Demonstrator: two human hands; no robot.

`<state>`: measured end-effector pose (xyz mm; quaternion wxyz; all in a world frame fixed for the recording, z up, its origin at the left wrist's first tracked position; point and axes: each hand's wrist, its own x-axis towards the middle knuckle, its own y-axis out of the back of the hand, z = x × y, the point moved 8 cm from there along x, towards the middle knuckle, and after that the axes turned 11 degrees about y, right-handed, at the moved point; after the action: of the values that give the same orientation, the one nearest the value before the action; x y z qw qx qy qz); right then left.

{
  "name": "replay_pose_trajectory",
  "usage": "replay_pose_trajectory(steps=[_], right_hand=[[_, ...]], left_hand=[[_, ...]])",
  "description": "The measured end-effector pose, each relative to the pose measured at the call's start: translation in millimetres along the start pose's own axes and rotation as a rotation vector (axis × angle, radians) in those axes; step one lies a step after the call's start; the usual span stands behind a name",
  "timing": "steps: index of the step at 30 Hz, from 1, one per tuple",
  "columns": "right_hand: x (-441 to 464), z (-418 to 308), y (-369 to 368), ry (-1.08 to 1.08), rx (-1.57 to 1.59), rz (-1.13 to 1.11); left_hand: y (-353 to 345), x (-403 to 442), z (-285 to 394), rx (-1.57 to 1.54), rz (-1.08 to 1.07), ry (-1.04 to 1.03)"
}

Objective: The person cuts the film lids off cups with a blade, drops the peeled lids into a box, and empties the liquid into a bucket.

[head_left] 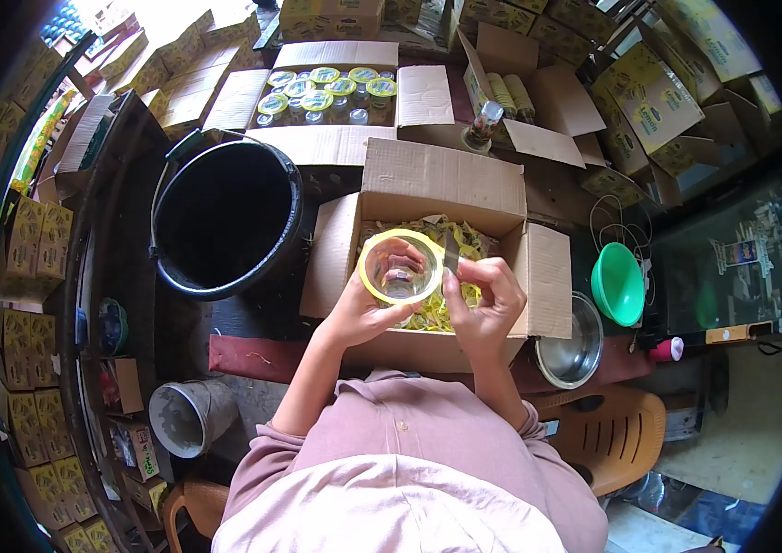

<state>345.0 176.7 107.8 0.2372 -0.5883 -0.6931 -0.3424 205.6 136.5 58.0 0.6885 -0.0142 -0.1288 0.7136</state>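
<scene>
My left hand [365, 300] is wrapped round a clear cup with a yellow rim [374, 247], its round top facing me. Fingers show through the clear wall. At the cup's right edge, my right hand [488, 300] is closed in a pinch on a small dark knife blade [451, 247], which stands upright beside the yellow rim. Whether the blade touches the rim I cannot tell. Both hands are above an open cardboard box [442, 175] that holds yellow strips and scraps [469, 241].
A big black bucket [165, 235] stands left. Behind, a carton [336, 53] holds several yellow-topped cups; another open carton [552, 101] lies beside it, near a jar [483, 124]. On the right are a green bowl [619, 284] and a metal bowl [585, 346]. A grey bucket [193, 419] stands lower left.
</scene>
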Motion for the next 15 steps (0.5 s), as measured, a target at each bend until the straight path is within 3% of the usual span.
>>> replay_pose_trajectory(steps=[15], right_hand=[[-13.3, -11.5, -3.4, 0.064, -0.083, 0.026]], left_hand=[[2.8, 1.2, -5.8, 0.072, 0.062, 0.012]])
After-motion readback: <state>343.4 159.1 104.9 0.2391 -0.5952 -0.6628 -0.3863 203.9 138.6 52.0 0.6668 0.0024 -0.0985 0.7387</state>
